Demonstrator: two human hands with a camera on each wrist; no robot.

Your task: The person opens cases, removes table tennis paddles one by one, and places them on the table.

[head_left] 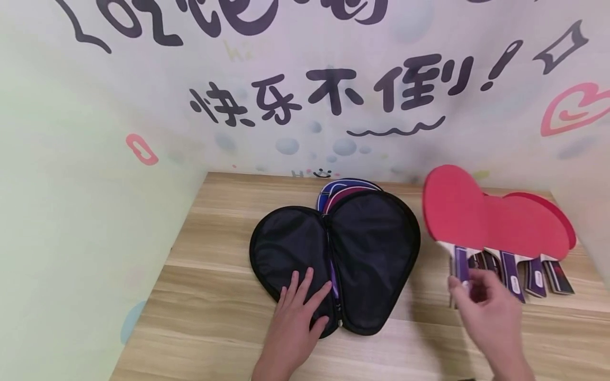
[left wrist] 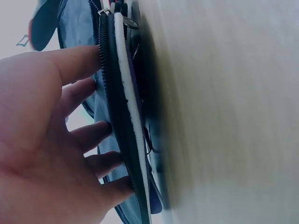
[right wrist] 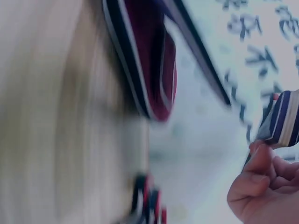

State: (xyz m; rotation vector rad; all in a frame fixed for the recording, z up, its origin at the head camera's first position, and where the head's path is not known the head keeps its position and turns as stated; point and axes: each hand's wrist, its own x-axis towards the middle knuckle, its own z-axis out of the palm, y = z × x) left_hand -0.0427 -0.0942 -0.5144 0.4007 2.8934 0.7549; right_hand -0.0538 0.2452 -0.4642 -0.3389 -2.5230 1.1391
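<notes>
My left hand point(head_left: 297, 324) rests with spread fingers on the left half of a black zippered paddle case point(head_left: 376, 259), which lies folded open on the table. In the left wrist view, the fingertips touch the case's zipper edge point(left wrist: 114, 93). A strip of purple shows along the gap between the halves. My right hand point(head_left: 495, 315) grips a table tennis paddle point(head_left: 452, 203) by its purple-and-white handle, right of the case. Its red face is tilted upright and overlaps other red paddles point(head_left: 529, 225) in the head view. In the right wrist view the fingers curl at the handle's end point(right wrist: 282, 119).
Blue and maroon cases point(head_left: 350, 191) stick out behind the black one. The other paddles lie in an overlapping group at the right, handles toward me. A printed wall sheet point(head_left: 329, 153) borders the wooden table point(head_left: 205, 307) at the back and left.
</notes>
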